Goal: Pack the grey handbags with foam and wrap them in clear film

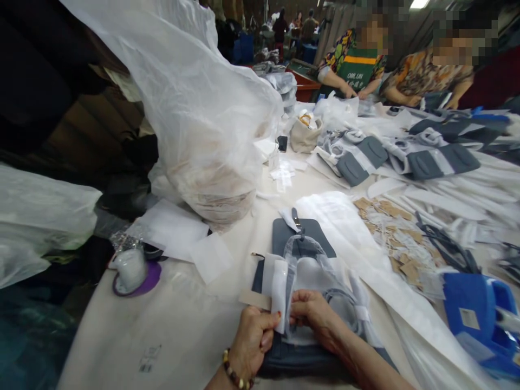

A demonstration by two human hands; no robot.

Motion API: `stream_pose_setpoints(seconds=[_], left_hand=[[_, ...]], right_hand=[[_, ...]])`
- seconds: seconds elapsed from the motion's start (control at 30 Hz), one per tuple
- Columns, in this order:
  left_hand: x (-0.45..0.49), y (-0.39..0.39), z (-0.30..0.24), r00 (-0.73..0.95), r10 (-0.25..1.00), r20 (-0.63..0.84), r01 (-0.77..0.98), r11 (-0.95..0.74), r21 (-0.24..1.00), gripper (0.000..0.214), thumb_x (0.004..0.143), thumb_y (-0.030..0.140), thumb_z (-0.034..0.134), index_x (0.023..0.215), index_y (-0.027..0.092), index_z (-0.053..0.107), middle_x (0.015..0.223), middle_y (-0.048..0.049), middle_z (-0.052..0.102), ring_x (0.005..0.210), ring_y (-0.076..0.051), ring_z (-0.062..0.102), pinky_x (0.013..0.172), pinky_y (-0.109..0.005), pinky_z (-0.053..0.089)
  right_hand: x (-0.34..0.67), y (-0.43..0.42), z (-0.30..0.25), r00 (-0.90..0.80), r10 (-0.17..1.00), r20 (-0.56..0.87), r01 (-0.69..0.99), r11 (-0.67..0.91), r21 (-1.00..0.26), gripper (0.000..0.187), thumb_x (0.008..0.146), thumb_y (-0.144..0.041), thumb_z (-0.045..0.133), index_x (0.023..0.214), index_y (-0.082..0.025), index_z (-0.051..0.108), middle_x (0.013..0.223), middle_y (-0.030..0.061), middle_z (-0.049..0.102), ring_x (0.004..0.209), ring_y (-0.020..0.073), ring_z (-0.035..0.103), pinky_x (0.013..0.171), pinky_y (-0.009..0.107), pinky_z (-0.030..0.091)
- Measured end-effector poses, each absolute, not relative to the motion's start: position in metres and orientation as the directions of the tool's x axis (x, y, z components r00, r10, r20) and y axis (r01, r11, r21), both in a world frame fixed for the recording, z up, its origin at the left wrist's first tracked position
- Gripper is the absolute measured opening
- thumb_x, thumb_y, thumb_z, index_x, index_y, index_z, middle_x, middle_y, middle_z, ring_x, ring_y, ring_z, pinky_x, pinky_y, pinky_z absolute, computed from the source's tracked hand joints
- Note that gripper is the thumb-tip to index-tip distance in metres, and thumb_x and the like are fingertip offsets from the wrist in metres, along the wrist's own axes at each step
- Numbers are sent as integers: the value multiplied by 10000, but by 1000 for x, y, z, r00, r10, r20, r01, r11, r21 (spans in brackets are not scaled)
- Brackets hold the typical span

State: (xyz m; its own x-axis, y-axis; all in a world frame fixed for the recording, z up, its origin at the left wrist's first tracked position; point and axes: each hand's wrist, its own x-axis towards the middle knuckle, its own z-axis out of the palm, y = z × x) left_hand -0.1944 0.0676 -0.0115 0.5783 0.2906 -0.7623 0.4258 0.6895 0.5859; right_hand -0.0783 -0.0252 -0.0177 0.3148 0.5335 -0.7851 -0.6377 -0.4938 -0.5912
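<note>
A dark grey-blue bag point(300, 355) lies on the table in front of me, its flap point(300, 233) folded out at the far end. My left hand point(258, 333) is closed on the lower end of a white foam wrap point(279, 287), thumb on top. A beige card tag point(255, 299) sticks out beside that hand. My right hand point(312, 314) pinches a grey wrapped handle point(290, 281) right next to the foam; its fingertips are partly hidden. Coiled grey strap point(345, 303) and another white wrap point(361, 303) lie on the bag's right side.
A large clear plastic bag point(211, 135) bulges at the back left. Tape with a purple ring point(138, 279) sits left, brown tags point(394, 233) and a blue tape dispenser point(475, 314) right. Across the table, wrapped grey bags point(361, 160) lie before two co-workers.
</note>
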Motion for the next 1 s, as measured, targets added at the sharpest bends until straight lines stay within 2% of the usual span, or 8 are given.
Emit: stream_pose_setpoints(seconds=[0.2, 0.37, 0.43, 0.5, 0.57, 0.67, 0.8, 1.0], left_hand=[[-193, 58, -9, 559, 458, -691, 422, 560, 713, 282, 556, 395, 602, 441, 156, 507, 336, 78, 258, 332, -39, 147, 368, -221, 94], [-194, 53, -10, 567, 599, -566, 427, 374, 823, 157, 617, 290, 582, 518, 171, 555, 474, 11, 519, 459, -115, 438, 454, -214, 332], [-198, 51, -15, 592, 645, -483, 446, 237, 863, 118, 664, 268, 571, 635, 171, 630, 594, -22, 624, 565, -157, 542, 539, -229, 413], [-203, 48, -24, 650, 697, -302, 469, -54, 882, 207, 746, 238, 511, 827, 148, 679, 724, -76, 688, 654, -198, 616, 604, -254, 473], [-207, 43, -33, 736, 676, -36, 454, -453, 767, 348, 806, 147, 389, 1020, 72, 653, 838, -152, 705, 711, -227, 662, 615, -275, 516], [-208, 37, -37, 844, 507, 177, 415, -825, 384, 494, 713, -39, 273, 1096, -86, 581, 906, -256, 680, 603, -214, 669, 501, -256, 527], [-199, 32, -27, 906, 407, 117, 405, -913, 45, 489, 623, -92, 316, 1040, -195, 551, 842, -336, 650, 510, -209, 648, 419, -225, 508], [-191, 32, -16, 925, 363, -111, 357, -931, -75, 498, 622, -75, 384, 1083, -177, 542, 832, -358, 639, 562, -234, 668, 462, -232, 534]], right_hand=[[-83, -26, 4, 383, 562, -733, -574, -476, -666, 181, 487, -272, 641, 578, -127, 581, 515, 2, 552, 497, 83, 433, 506, 211, 295], [-95, -19, -5, 494, 510, -704, -535, -461, -708, 298, 481, -385, 670, 481, -182, 451, 408, -44, 437, 437, 77, 358, 476, 231, 241], [-97, -18, -9, 510, 499, -701, -538, -451, -712, 282, 477, -383, 663, 490, -181, 467, 409, -41, 452, 440, 85, 377, 480, 235, 256], [-98, -18, -11, 511, 492, -705, -551, -442, -708, 262, 471, -372, 658, 493, -177, 484, 411, -33, 472, 443, 93, 396, 486, 237, 277], [-97, -17, -12, 508, 485, -712, -569, -432, -700, 254, 460, -361, 655, 475, -178, 479, 397, -35, 465, 435, 92, 388, 484, 238, 279], [-97, -16, -10, 507, 479, -716, -592, -410, -694, 232, 451, -328, 649, 455, -174, 476, 391, -44, 438, 426, 78, 342, 472, 233, 253], [-96, -17, -3, 465, 529, -710, -644, -348, -681, 223, 493, -339, 626, 470, -169, 485, 453, -26, 442, 477, 94, 359, 489, 238, 293], [-90, -23, 7, 371, 623, -689, -685, -317, -656, 349, 585, -474, 663, 561, -152, 532, 566, -10, 455, 576, 112, 421, 594, 252, 396]])
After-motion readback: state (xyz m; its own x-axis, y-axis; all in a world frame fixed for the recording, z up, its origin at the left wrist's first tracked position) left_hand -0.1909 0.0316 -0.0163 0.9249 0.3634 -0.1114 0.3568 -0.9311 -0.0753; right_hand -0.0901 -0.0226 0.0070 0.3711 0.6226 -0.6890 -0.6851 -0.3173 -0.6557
